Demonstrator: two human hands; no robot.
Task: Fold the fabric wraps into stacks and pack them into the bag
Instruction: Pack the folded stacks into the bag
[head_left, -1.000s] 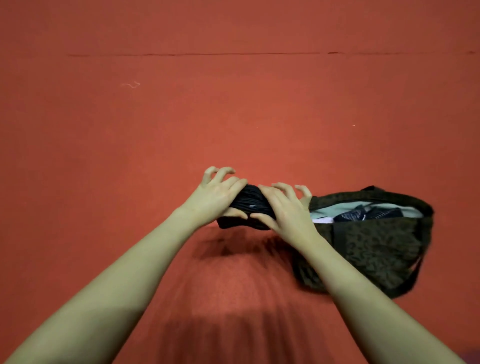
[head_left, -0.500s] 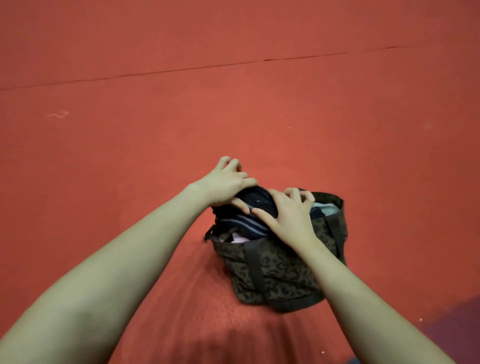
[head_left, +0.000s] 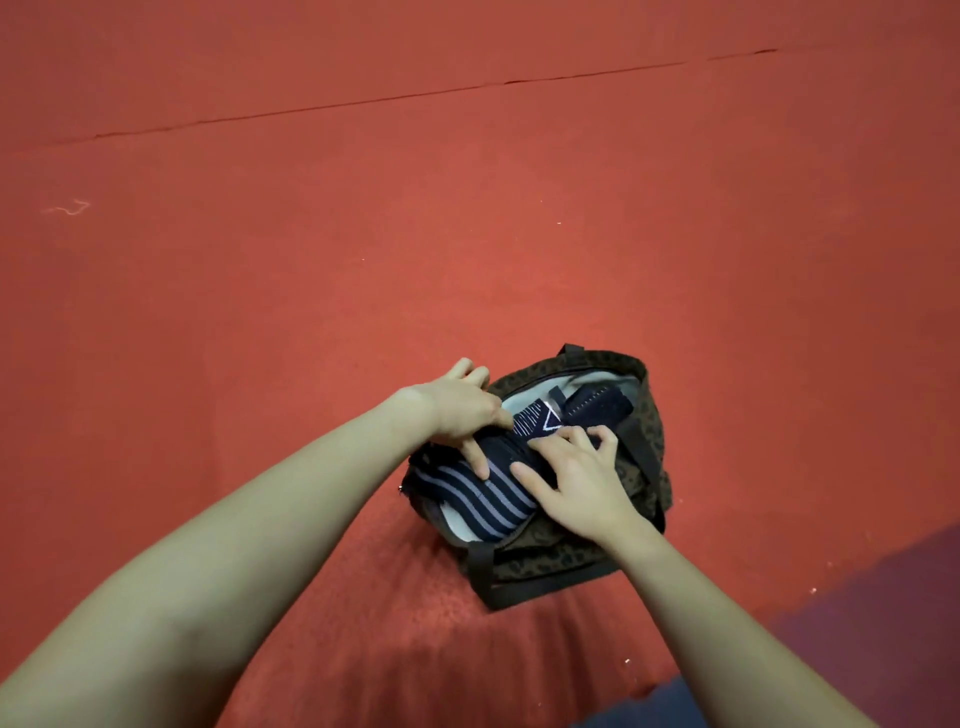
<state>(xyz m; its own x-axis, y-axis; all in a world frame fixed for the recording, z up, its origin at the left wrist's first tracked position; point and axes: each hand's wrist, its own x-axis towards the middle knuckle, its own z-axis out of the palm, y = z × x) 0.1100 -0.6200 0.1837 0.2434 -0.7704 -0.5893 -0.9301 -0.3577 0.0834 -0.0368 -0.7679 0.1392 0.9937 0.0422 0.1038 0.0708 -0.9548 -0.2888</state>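
Note:
A dark brown patterned bag with a pale lining stands open on the red floor. Inside it lie a navy wrap with grey stripes, a wrap with a white triangle mark and a dark stitched wrap. A folded black wrap sits in the bag's mouth on top of the striped one. My left hand grips the black wrap's left end, thumb pointing down across it. My right hand holds its right end, fingers curled over the top and thumb on the near side.
Red carpet spreads all round the bag, with a seam running across the far side. A loose thread lies at the far left. A purple mat fills the near right corner.
Both hands carried the black wrap rightwards from beside the bag to over it, then lowered it into the bag's mouth. The striped wrap under it shows more now.

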